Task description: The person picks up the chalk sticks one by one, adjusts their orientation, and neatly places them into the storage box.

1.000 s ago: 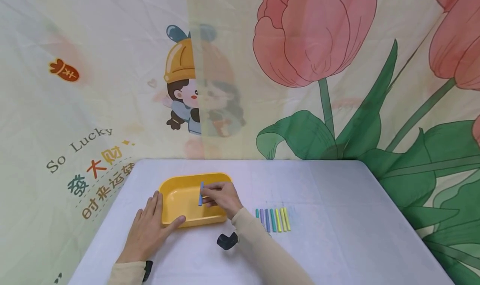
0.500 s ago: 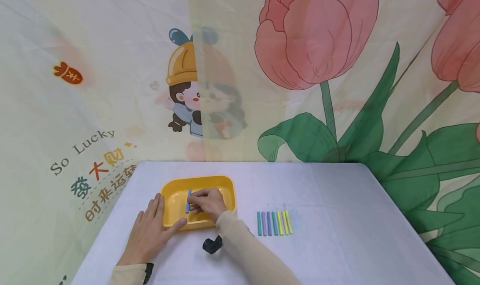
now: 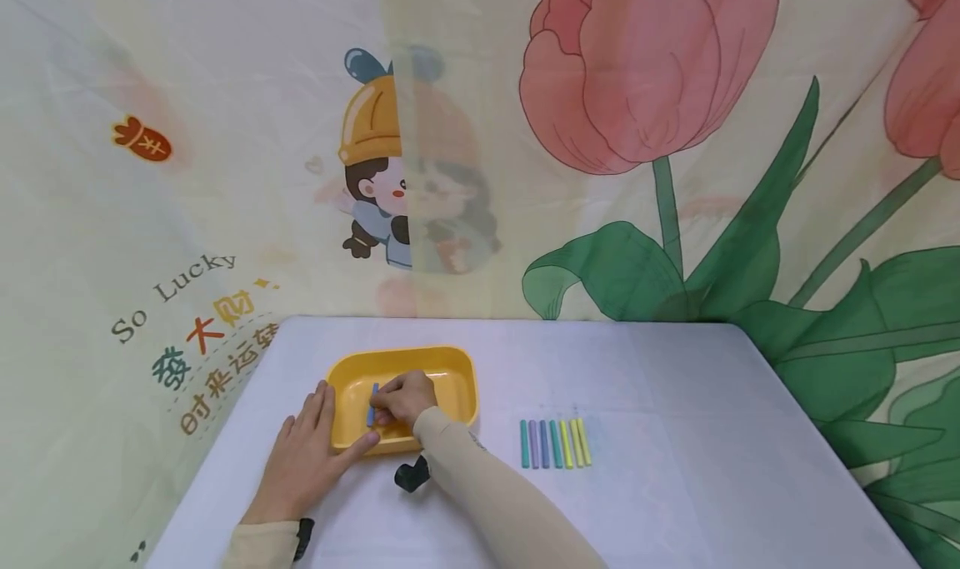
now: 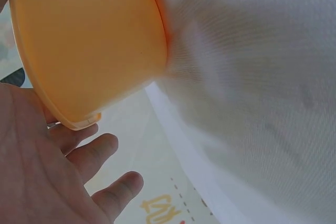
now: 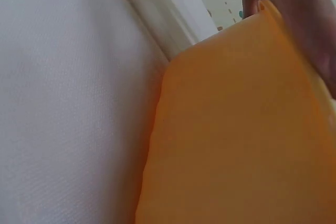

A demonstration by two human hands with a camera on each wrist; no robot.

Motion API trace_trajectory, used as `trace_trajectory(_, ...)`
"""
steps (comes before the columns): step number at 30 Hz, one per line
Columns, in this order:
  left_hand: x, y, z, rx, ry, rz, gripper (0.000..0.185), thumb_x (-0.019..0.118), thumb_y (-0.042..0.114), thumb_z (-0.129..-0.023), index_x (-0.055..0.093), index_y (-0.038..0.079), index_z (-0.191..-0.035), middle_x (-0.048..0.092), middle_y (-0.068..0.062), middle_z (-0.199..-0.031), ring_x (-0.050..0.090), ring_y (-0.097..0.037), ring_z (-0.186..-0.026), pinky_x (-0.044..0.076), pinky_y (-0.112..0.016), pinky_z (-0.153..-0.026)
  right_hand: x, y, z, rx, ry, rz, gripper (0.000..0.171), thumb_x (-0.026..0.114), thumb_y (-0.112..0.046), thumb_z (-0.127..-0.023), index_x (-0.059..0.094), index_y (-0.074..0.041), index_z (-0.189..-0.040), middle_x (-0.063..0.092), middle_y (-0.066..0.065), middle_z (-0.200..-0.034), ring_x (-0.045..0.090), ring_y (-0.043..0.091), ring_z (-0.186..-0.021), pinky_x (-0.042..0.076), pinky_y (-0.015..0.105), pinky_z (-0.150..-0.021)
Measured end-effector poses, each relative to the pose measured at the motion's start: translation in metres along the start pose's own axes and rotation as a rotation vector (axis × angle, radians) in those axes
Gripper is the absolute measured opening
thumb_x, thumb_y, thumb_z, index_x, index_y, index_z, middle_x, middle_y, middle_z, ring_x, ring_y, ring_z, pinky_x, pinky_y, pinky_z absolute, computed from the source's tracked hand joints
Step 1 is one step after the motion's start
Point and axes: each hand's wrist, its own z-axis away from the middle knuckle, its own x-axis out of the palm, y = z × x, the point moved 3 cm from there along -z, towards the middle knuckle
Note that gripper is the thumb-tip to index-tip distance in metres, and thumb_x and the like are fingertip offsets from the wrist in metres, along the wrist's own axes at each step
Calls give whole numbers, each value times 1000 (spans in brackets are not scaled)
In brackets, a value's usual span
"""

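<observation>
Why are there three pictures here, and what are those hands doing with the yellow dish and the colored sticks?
A person wears three small cameras: one on the head and one on each wrist. The big picture comes from the head camera, looking down at a white table. The two blurry close-ups come from the wrist cameras, so they mostly show the yellow tray from very near.

The left hand rests flat against the tray's near left corner, with the thumb on its rim. The right hand is inside the tray and pinches a blue stick, which looks like chalk.

To the right of the tray, a row of colored sticks lies side by side: green, purple, blue and yellow ones. The small black thing under the right sleeve is probably the wrist camera.
</observation>
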Motion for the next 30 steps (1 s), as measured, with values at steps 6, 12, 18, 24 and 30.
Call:
trace_trajectory(6,1,1,0,10,4,-10,114,52,75,-91,16,-12,-156,16,-30,-164,24,-51,-145,19,-70,-114,-1,2,-2,35,14,72,8,81,0,-83,75,-3,-78,72,14,-68,73,22,-60,60,26,-57)
trace_trajectory(12,-1,2,-1,0,9,-6,114,55,73,-91,16,-12,-156,17,-31,-163,26,-50,-145,20,-70,-114,2,7,-10,65,26,117,13,81,0,-82,73,-5,-72,70,12,-63,69,20,-52,55,21,-48)
trace_trajectory(18,-1,1,0,-8,13,-5,114,55,73,-91,16,-12,-156,18,-31,-163,27,-49,-145,20,-71,-113,8,13,-16,90,33,128,15,83,2,-80,74,-4,-70,69,13,-60,65,18,-46,54,23,-45)
trace_trajectory(24,0,-1,0,-1,17,2,115,52,76,-90,17,-11,-157,18,-31,-163,28,-49,-145,20,-71,-113,8,11,-13,69,42,151,15,82,2,-80,74,-3,-69,70,15,-60,68,22,-49,55,25,-46)
trace_trajectory(30,-1,0,0,6,24,11,116,50,77,-90,17,-12,-156,18,-31,-163,29,-50,-144,20,-71,-113,6,9,-10,49,37,148,15,83,1,-79,73,-2,-69,70,16,-61,68,23,-49,57,27,-46)
